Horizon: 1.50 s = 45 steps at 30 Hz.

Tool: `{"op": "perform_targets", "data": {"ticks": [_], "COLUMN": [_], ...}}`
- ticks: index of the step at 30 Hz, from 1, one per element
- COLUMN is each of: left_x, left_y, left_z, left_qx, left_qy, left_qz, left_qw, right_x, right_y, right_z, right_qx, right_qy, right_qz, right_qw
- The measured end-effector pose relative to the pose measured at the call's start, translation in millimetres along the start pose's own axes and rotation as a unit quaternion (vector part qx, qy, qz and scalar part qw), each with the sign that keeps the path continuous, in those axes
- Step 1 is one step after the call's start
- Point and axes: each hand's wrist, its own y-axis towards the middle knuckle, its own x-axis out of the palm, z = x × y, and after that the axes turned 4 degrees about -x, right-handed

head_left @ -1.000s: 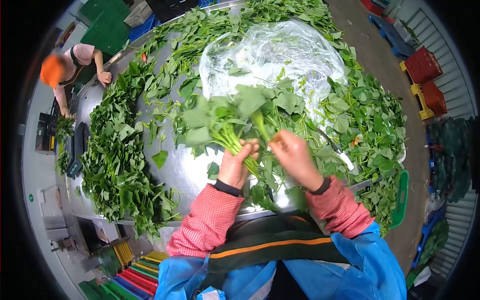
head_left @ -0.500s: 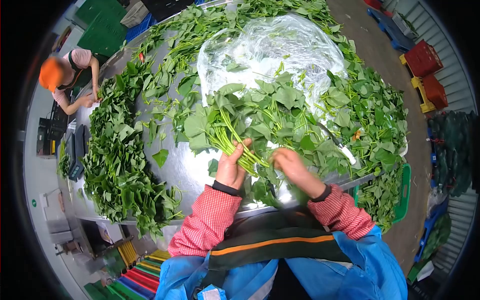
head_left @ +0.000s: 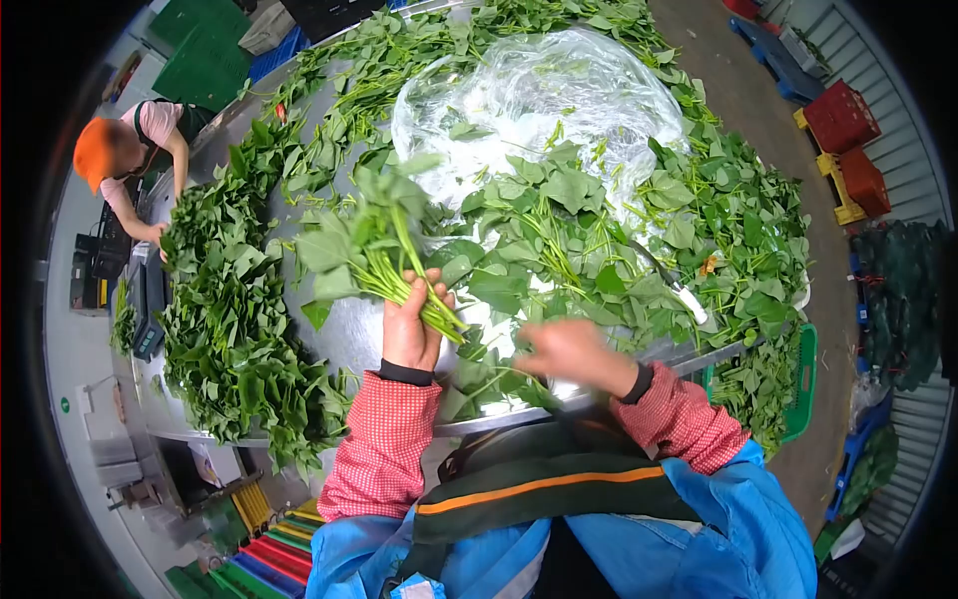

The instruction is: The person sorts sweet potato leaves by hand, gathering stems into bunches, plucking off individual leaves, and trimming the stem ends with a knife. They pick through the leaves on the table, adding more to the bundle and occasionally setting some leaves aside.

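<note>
My left hand [head_left: 411, 327] grips a bunch of leafy green stems [head_left: 364, 245] by its stalks, held above the steel table [head_left: 349, 339]. My right hand [head_left: 566, 352] is blurred, low over loose leaves near the table's front edge; whether it holds anything I cannot tell. A loose pile of the same greens [head_left: 569, 225] lies just beyond both hands. Behind it sits a crumpled clear plastic sheet [head_left: 539, 95].
A long heap of greens [head_left: 230, 299] runs along the table's left side. Another person in an orange cap [head_left: 105, 150] works at the far left end. A knife [head_left: 679, 290] lies among leaves at right. Red crates [head_left: 848, 150] stand on the floor at right.
My left hand has swung the bunch to the left and lifted it. My right hand has dropped toward the table's front edge. The other person has leaned further over the table.
</note>
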Motion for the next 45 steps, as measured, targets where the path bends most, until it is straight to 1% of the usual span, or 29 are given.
{"op": "perform_targets", "data": {"ticks": [1,2,3,4,6,7,8,9,11,12,13,15,16,17,19,20,21,23,24,27,31,32,35,36,38,39,42,43,45], "left_x": [-7,-7,-6,-6,-9,-10,-6,-1,5,8,12,19,24,28,28,25,23,32,34,50,64,63,57,52,49,44,32,28,19], "left_y": [2,1,-1,-2,2,2,0,0,-2,-3,-3,-2,-3,-5,-4,-4,-3,-8,-9,-14,-21,-18,-17,-15,-14,-10,-4,-3,2], "left_z": [-5,-10,-16,-22,-31,-32,-30,-28,-21,-19,-20,-22,-24,-26,-28,-27,-25,-19,-19,-19,-33,-38,-46,-47,-42,-37,-19,-10,0], "left_qx": [-0.027,-0.066,-0.107,-0.137,-0.212,-0.216,-0.220,-0.224,-0.180,-0.164,-0.148,-0.152,-0.149,-0.147,-0.121,-0.108,-0.096,-0.067,-0.054,-0.037,-0.046,-0.040,-0.050,-0.054,-0.039,-0.025,0.013,0.015,0.017], "left_qy": [-0.006,-0.024,-0.039,-0.044,-0.059,-0.064,-0.069,-0.074,-0.090,-0.081,-0.071,-0.037,-0.034,-0.031,-0.046,-0.045,-0.043,-0.015,0.005,0.036,0.036,0.055,0.064,0.057,0.059,0.053,0.052,0.056,0.064], "left_qz": [-0.003,0.023,0.045,0.050,0.062,0.051,0.041,0.030,0.026,0.020,0.014,0.001,-0.006,-0.009,-0.012,-0.011,-0.009,0.004,0.004,-0.001,-0.007,0.003,0.020,0.030,0.062,0.057,0.059,0.076,0.067], "left_qw": [1.000,0.997,0.992,0.988,0.974,0.973,0.972,0.971,0.979,0.983,0.986,0.988,0.988,0.989,0.991,0.993,0.994,0.998,0.998,0.999,0.998,0.998,0.996,0.996,0.996,0.997,0.997,0.995,0.996], "right_x": [-8,-20,-21,-30,-24,-19,-21,-29,-48,-52,-45,-23,-15,-17,-20,-37,-52,-70,-62,-46,-28,-26,-19,-20,-16,-14,-2,-2,-5], "right_y": [9,18,27,35,44,46,46,47,46,44,41,41,40,40,40,42,42,42,42,39,35,36,35,34,27,22,1,-5,-14], "right_z": [5,15,35,45,71,81,74,62,40,37,41,63,73,70,66,51,46,45,53,31,-1,-7,-17,-21,-22,-22,-15,-16,-16], "right_qx": [0.030,0.068,0.129,0.167,0.165,0.163,0.143,0.170,0.220,0.235,0.219,0.181,0.167,0.151,0.121,0.155,0.147,0.130,0.126,0.144,0.024,-0.045,-0.118,-0.111,-0.034,0.004,-0.049,-0.068,-0.104], "right_qy": [0.016,0.005,-0.012,-0.027,-0.065,-0.084,-0.096,-0.030,0.105,0.127,0.063,-0.073,-0.124,-0.110,-0.080,0.009,0.100,0.280,0.140,0.101,0.035,-0.011,-0.058,-0.066,0.007,0.043,0.129,0.142,0.164], "right_qz": [0.063,0.156,0.208,0.222,0.141,0.101,0.127,0.150,0.187,0.172,0.175,0.188,0.162,0.161,0.159,0.205,0.225,0.259,0.272,0.284,0.309,0.315,0.266,0.250,0.186,0.152,-0.016,-0.046,-0.108], "right_qw": [0.997,0.985,0.969,0.960,0.974,0.978,0.977,0.973,0.952,0.948,0.958,0.963,0.965,0.969,0.977,0.966,0.958,0.915,0.944,0.942,0.950,0.948,0.955,0.960,0.982,0.987,0.990,0.986,0.975]}}
